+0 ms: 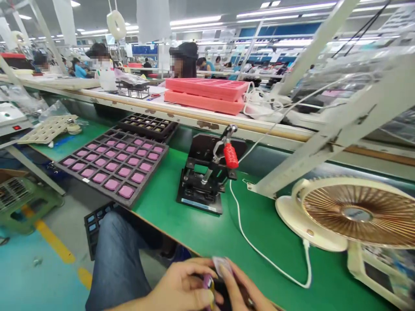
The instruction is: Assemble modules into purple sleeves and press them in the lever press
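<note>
My left hand (181, 289) is at the bottom edge of the view, its fingers curled around a small purple-and-pink part (208, 283). My right hand (241, 289) pinches a thin, pale pink translucent piece (222, 265) against it, and the two hands nearly meet. Much of what they hold is hidden by my fingers. Both hands are near the front edge of a green bench mat (194, 237). Ahead and to the left lies a dark tray (112, 168) with several pink pads in rows.
A black clamp press with a red handle (204, 172) stands on the mat, and a cream fan (353, 211) with a white cable (259, 246) sits right. Behind are a dark tray (147, 125), pink foam trays (205, 95), metal frame bars and co-workers (183, 60).
</note>
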`<state>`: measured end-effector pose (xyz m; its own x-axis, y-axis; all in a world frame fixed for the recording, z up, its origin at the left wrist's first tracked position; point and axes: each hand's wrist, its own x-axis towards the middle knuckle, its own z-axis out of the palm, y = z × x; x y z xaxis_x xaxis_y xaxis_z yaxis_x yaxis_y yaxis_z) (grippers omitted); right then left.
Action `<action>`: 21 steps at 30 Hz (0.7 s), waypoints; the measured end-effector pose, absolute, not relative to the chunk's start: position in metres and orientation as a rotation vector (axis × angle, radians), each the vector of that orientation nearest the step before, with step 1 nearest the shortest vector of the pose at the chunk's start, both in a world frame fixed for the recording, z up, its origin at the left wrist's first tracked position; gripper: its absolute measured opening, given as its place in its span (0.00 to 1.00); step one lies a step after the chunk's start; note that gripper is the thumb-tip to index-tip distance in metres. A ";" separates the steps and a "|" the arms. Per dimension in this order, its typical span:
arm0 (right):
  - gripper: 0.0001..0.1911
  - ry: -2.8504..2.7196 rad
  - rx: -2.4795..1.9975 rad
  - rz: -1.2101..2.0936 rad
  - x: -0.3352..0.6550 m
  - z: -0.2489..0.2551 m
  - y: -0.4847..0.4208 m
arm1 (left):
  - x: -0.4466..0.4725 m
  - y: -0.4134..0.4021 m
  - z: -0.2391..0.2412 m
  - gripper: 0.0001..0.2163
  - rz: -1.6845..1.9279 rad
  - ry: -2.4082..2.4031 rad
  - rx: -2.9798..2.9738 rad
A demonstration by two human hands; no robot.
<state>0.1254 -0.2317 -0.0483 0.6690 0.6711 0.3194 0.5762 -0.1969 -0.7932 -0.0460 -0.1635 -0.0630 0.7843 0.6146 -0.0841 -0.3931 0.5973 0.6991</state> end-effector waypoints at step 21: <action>0.17 -1.324 -1.339 0.400 0.077 -0.014 -0.233 | -0.089 -0.128 -0.032 0.21 0.774 0.373 0.822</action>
